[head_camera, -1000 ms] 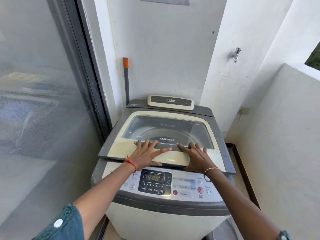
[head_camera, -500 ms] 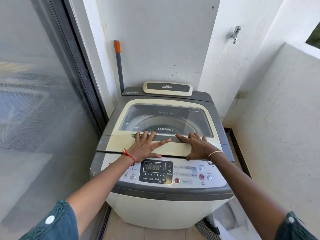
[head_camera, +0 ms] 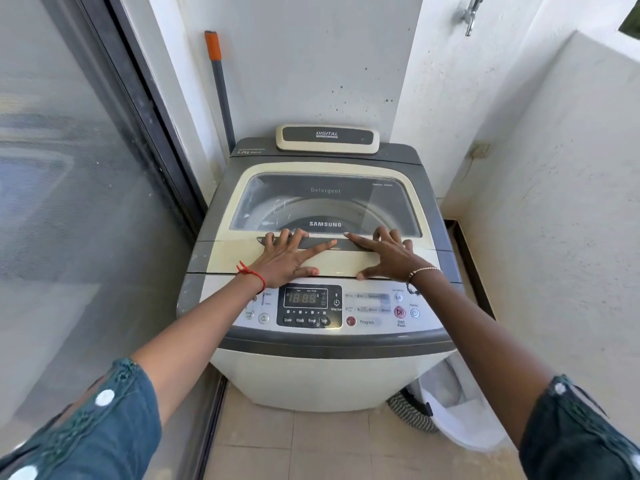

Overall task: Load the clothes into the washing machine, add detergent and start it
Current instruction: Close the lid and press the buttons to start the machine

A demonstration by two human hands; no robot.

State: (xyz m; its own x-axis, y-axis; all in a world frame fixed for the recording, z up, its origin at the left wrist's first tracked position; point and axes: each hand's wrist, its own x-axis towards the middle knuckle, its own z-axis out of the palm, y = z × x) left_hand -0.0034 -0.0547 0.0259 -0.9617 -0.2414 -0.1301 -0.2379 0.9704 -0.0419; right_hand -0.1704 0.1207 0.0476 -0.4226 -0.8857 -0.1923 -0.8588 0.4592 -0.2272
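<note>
A cream and grey top-loading washing machine (head_camera: 325,375) stands in a narrow corner. Its lid (head_camera: 325,174) with a tinted window lies flat and closed. My left hand (head_camera: 287,258) rests palm down on the lid's front panel, fingers spread over the grey handle strip (head_camera: 341,244). My right hand (head_camera: 388,254) lies flat beside it on the right, fingers also spread. Neither hand holds anything. The control panel (head_camera: 311,306) with a dark display and a red start button (head_camera: 400,312) sits just below my wrists. The drum's contents are hidden under the tinted window.
A glass sliding door (head_camera: 69,202) runs along the left. A grey pole with an orange tip (head_camera: 218,84) leans in the back corner. A wall tap (head_camera: 469,15) is at upper right. A white bag (head_camera: 457,410) and a ribbed hose (head_camera: 408,410) lie at the machine's lower right.
The lid has gone from slightly raised to flat and closed under both hands. The camera has tilted down and come closer to the machine.
</note>
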